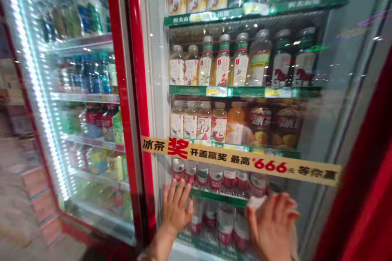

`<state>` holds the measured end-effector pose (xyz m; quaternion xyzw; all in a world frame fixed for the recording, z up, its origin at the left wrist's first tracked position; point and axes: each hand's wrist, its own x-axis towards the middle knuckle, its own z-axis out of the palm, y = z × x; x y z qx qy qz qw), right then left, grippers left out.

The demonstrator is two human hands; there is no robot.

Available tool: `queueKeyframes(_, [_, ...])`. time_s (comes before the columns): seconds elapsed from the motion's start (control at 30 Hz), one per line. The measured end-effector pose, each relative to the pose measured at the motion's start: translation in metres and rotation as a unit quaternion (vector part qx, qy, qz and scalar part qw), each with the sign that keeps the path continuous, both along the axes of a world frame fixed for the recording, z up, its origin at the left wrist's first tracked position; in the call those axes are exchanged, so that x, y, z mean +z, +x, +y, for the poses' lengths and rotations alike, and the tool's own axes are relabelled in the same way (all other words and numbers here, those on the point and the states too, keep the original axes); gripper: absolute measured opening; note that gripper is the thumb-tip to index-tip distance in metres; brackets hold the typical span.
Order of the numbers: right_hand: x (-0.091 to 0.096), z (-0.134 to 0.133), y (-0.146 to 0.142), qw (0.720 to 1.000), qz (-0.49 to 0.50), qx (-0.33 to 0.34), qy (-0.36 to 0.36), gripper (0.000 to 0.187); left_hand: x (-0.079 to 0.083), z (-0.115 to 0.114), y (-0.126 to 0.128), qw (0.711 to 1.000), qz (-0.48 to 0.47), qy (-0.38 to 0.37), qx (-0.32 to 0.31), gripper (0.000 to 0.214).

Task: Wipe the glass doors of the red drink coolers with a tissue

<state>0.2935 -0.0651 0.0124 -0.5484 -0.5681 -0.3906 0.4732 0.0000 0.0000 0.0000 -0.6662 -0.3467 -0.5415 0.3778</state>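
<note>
My left hand [176, 209] lies flat with spread fingers on the glass door [159, 102] of a drinks fridge, low down near its red frame [134, 102]. My right hand [272, 224] presses a white cloth [255, 202] against the same glass, fingers stretched over it; part of the cloth is hidden under the palm. A yellow banner sticker [241, 161] with red and black print runs across the glass just above both hands. Behind the glass stand rows of bottled drinks [223, 63] on green-edged shelves [245, 91].
A second lit fridge [82, 102] with bottles stands to the left, its frame red. A red surface [367, 179] rises at the right edge. Blurred shelving [18, 130] shows at the far left.
</note>
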Motion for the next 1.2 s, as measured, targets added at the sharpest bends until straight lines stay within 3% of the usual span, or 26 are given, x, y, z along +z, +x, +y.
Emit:
queueKeyframes(0.1, [0.066,0.009,0.017,0.985,0.166,-0.024,0.034,0.087,-0.003,0.001,-0.001,1.0,0.002,-0.011,-0.005,0.072])
queueKeyframes(0.17, [0.085,0.013,0.008,0.982,0.179,-0.034,0.049,0.088,-0.003,0.001,-0.002,1.0,0.002,-0.014,-0.009,0.073])
queueKeyframes(0.23, [0.079,0.013,-0.012,0.994,0.093,-0.035,0.053,0.088,-0.001,0.001,-0.002,1.0,0.003,-0.012,-0.013,0.073])
queueKeyframes(0.3, [0.06,0.01,-0.024,0.996,-0.072,-0.013,0.045,0.085,0.0,0.001,-0.001,1.0,0.001,-0.008,-0.017,0.073])
queueKeyframes(0.37, [0.044,0.006,-0.016,0.985,-0.168,-0.004,0.032,0.083,0.001,0.001,-0.001,1.0,-0.002,-0.005,-0.021,0.073])
queueKeyframes(0.43, [0.047,0.002,0.008,0.995,-0.097,-0.024,0.019,0.082,0.001,0.002,0.0,1.0,-0.006,-0.005,-0.025,0.073])
queueKeyframes(0.5, [0.067,0.002,0.03,0.997,0.053,-0.051,0.017,0.084,0.001,0.001,0.0,1.0,-0.009,-0.006,-0.028,0.073])
queueKeyframes(0.57, [0.089,0.005,0.032,0.99,0.126,-0.056,0.028,0.083,0.001,0.001,0.001,0.999,-0.011,-0.007,-0.031,0.073])
queueKeyframes(0.67, [0.098,0.006,0.004,1.0,0.004,-0.021,0.01,0.084,0.003,-0.001,0.0,0.999,-0.009,-0.01,-0.035,0.073])
queueKeyframes(0.73, [0.085,0.004,-0.01,0.989,-0.146,0.009,-0.011,0.085,0.004,-0.002,0.0,0.999,-0.009,-0.009,-0.038,0.073])
queueKeyframes(0.8, [0.071,0.0,-0.007,0.978,-0.208,0.01,-0.018,0.084,0.004,-0.001,0.0,0.999,-0.01,-0.009,-0.04,0.073])
queueKeyframes(0.9, [0.072,-0.001,0.021,0.997,-0.07,-0.018,-0.001,0.079,0.003,0.0,0.0,0.999,-0.011,-0.009,-0.043,0.072])
queueKeyframes(1.0, [0.1,0.007,0.033,0.996,0.083,-0.005,0.04,0.076,0.002,0.001,0.0,0.999,-0.014,-0.009,-0.043,0.073])
queueKeyframes(1.1, [0.124,0.017,0.016,0.996,0.065,-0.005,0.057,0.089,0.002,0.001,-0.001,0.999,-0.013,-0.013,-0.043,0.074])
queueKeyframes(1.2, [0.128,0.022,-0.006,0.997,0.011,-0.049,0.057,0.092,0.002,0.001,-0.001,0.999,-0.009,-0.016,-0.042,0.074])
